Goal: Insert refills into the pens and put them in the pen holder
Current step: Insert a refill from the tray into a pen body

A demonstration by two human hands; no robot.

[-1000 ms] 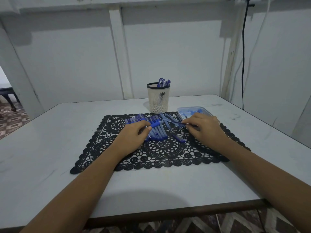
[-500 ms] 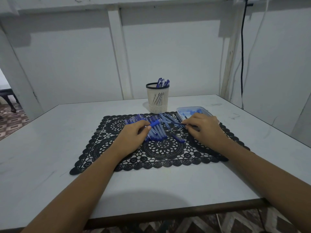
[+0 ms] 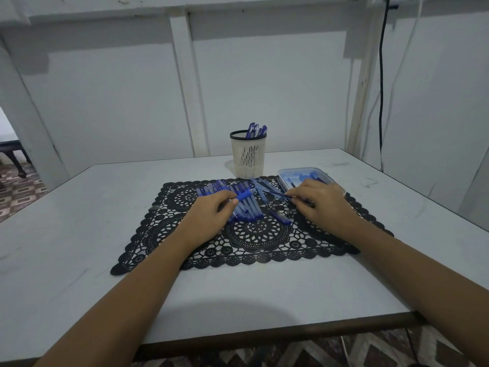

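Over the black lace mat [image 3: 185,242], a pen [image 3: 244,196] is gripped by the left hand [image 3: 211,215] and a thin refill [image 3: 275,194] is pinched by the right hand [image 3: 321,205]. Blue parts [image 3: 304,178] are held in the clear tray [image 3: 296,170] at the mat's far right corner. Upright pens [image 3: 255,129] are stood in the pen holder [image 3: 247,160] beyond its far edge.

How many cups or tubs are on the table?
2. The pen holder stands just behind the black mat; the clear box sits right of it, partly behind the right hand.
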